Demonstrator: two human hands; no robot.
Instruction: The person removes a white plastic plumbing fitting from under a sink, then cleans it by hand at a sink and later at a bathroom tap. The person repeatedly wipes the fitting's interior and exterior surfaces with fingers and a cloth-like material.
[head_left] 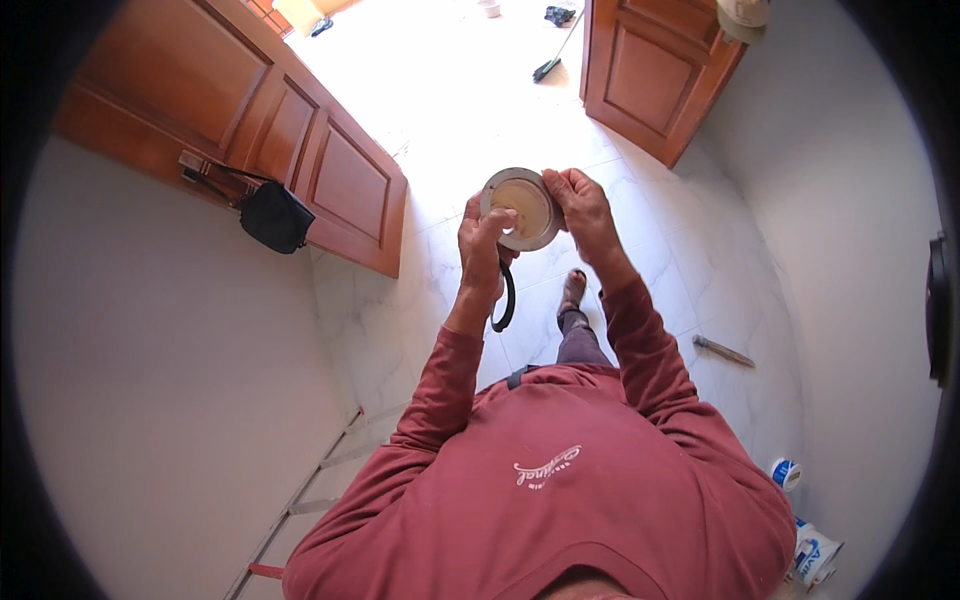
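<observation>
In front of my chest I hold a round, shallow thing with a grey rim and a cream-coloured middle [523, 208]; its exact kind I cannot make out. My left hand [482, 236] grips its left edge, with the thumb reaching over onto the middle. At the upper right of the rim, the fingers of my right hand [583, 205] are closed on it. A black loop [506, 300] hangs below, beside my left wrist; what it is fastened to is hidden.
Brown wooden doors stand open on the left [330, 170] and right [650, 60]. A black bag [276, 217] hangs from the left handle. A ladder [315, 480] leans at lower left. A hammer-like tool [723, 350] lies on the tiles; white-and-blue containers [815, 553] stand lower right; a broom [546, 70] lies beyond.
</observation>
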